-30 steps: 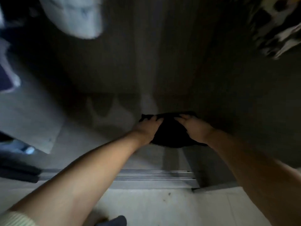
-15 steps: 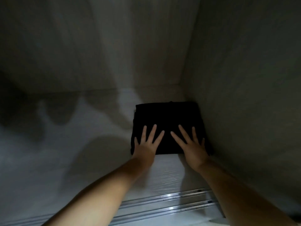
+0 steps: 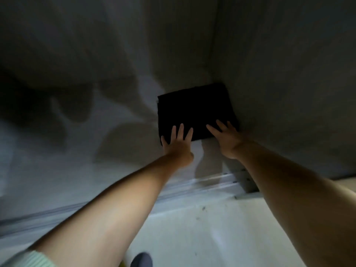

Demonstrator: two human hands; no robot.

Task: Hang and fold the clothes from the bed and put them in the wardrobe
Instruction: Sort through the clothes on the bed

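Observation:
A folded black garment (image 3: 194, 112) lies flat on the wardrobe floor (image 3: 115, 151), pushed into the back right corner against the right side wall (image 3: 289, 83). My left hand (image 3: 178, 145) rests on the garment's near left edge with fingers straight and spread. My right hand (image 3: 227, 139) lies flat on its near right edge, fingers straight too. Neither hand grips the cloth.
A metal sliding-door track (image 3: 173, 191) runs along the wardrobe's front edge. Pale tiled floor (image 3: 212, 228) lies in front of it, with a dark slipper toe (image 3: 141, 260) at the bottom. Shadows of hanging clothes fall on the wardrobe's back wall (image 3: 96, 54).
A second ago both hands gripped the bunched black garment. Then they set it flat on the wardrobe floor. It now sits further back in the corner, with both hands at its near edge.

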